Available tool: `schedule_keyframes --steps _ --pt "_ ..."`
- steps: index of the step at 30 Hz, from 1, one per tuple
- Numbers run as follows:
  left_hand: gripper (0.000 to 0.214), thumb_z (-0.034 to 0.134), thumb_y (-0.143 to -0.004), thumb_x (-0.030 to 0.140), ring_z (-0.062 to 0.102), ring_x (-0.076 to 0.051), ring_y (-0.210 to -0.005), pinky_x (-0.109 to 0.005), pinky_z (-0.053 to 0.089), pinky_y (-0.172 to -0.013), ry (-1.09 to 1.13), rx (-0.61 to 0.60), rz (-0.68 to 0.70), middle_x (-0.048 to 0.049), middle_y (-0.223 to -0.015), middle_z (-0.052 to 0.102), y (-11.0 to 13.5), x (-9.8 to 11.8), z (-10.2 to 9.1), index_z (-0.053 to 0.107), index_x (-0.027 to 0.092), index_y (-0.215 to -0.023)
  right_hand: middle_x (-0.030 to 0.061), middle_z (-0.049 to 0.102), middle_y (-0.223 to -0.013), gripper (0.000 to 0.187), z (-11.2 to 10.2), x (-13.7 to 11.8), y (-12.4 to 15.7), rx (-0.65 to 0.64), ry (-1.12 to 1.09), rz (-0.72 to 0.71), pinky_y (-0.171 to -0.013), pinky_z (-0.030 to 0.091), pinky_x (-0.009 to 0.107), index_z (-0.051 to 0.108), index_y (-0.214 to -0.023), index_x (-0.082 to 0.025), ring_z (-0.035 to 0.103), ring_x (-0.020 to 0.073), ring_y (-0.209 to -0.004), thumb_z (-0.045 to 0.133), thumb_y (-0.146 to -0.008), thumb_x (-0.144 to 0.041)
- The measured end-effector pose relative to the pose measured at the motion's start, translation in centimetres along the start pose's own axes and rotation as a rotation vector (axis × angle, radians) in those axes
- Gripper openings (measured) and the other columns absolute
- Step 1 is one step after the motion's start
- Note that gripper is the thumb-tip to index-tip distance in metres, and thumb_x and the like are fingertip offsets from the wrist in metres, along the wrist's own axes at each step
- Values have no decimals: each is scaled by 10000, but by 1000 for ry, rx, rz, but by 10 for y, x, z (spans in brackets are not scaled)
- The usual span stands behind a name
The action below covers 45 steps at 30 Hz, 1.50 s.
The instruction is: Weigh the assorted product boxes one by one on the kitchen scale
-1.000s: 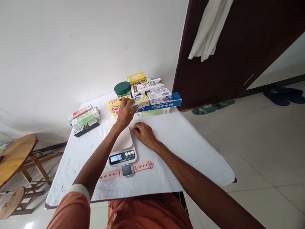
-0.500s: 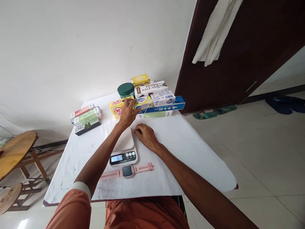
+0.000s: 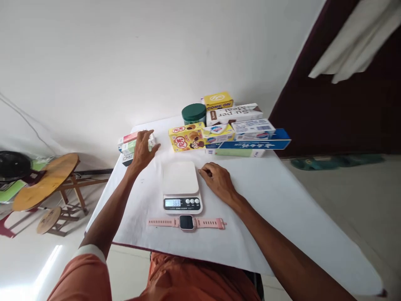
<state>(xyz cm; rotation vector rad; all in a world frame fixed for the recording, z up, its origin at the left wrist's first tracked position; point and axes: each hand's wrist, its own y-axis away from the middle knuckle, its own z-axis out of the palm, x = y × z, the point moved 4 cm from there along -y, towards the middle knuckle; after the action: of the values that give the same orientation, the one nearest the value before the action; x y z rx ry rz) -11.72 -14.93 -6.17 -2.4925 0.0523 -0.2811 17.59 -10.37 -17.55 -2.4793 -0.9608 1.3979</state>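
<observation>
1. Since the earlier frame, the left hand [image 3: 143, 153] has been shifted leftward, off the yellow snack box [image 3: 184, 140] and onto the small stack of boxes at the table's far left; the head view has been swung left as well.
2. In the head view, the stack is seen directly under and just left of that hand: a red-and-white box [image 3: 129, 137] farthest back, a green box [image 3: 128, 147] in the middle, a black box [image 3: 127, 160] nearest.
3. Their long axes are laid roughly left to right, with the right ends set slightly farther away, so the boxes are crossed by the hand rather than followed along their length.
4. The left hand's grip is held partly open, fingers bent and thumb spread toward the right end of the green box (whether the cardboard is actually touched cannot be told).
5. The right hand [image 3: 219, 180] is loosely curled just beside the scale [image 3: 181, 179]; nothing is seen in it, though its palm is hidden.
6. By position, the stack is much nearer to the left hand; the right is separated from it by the scale, before which a pink-strapped watch [image 3: 187, 223] is laid.
</observation>
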Motion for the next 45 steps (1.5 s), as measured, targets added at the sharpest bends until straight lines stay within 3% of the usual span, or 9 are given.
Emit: schedule_keyframes --steps 4,7,11,20,24,28,36,40,45 --pt "594 740 -892 369 515 -395 -1358 -556 447 -1121 -218 -155 -304 -218 -1440 543 14 -70 -19 563 183 -1427 41 666 -780 220 -1 0 1 8 -16 -7 -723 444 334 573 -742 -244 603 199 -727 561 -946 -324" --pt "600 650 -960 481 501 -422 -1368 -583 416 -1111 -273 -292 -423 -232 -1486 538 24 -95 -15 534 197 -1475 39 664 -772 232 -2 -2 2 2 -16 10 -724 452 338 568 -735 -244 606 199 -719 559 -943 -348" --pt "611 588 -983 532 462 -433 -1388 -597 363 -1132 -317 -327 -401 -234 -1510 527 26 -102 -6 508 212 -1497 37 659 -766 242 -2 -3 2 -10 -21 33 -724 463 337 567 -734 -244 610 198 -715 559 -943 -366" --pt "561 815 -772 501 463 -438 -1327 -581 399 -1104 -292 -423 -500 -195 -1376 551 11 -110 -17 635 214 -1219 47 682 -790 218 -1 -1 1 -9 -8 16 -742 469 335 579 -747 -246 617 200 -731 554 -939 -345" --pt "521 776 -824 543 504 -376 -1298 -518 438 -1096 -216 -361 -517 -152 -1284 590 25 -94 -40 645 217 -1209 42 673 -766 229 -1 -1 -1 10 -36 36 -716 454 327 570 -729 -245 599 193 -706 554 -926 -360" --pt "550 798 -810 623 569 -330 -1187 -486 478 -1052 -158 -350 -286 -111 -1192 644 47 -46 -57 683 233 -1182 34 679 -754 241 -1 0 -3 31 -77 77 -697 446 316 581 -712 -242 596 186 -700 570 -913 -374" --pt "606 788 -843 679 610 -322 -1055 -514 501 -951 -15 -463 153 -123 -1126 658 83 81 -20 707 215 -1224 19 670 -717 285 -11 -3 1 28 -180 140 -681 446 312 621 -732 -228 587 181 -685 564 -927 -427" --pt "606 738 -880 691 607 -325 -1065 -539 501 -968 -13 -482 171 -131 -1136 649 84 92 -12 698 225 -1267 32 716 -763 272 -13 -5 0 16 -192 143 -670 453 309 638 -745 -227 616 189 -709 561 -926 -414" --pt "800 817 -837 645 570 -360 -1290 -568 485 -1089 87 -491 100 -149 -1366 617 87 83 -30 547 297 -1504 30 714 -757 274 -11 -2 -1 22 -201 159 -668 449 308 648 -750 -226 602 185 -696 562 -929 -414"
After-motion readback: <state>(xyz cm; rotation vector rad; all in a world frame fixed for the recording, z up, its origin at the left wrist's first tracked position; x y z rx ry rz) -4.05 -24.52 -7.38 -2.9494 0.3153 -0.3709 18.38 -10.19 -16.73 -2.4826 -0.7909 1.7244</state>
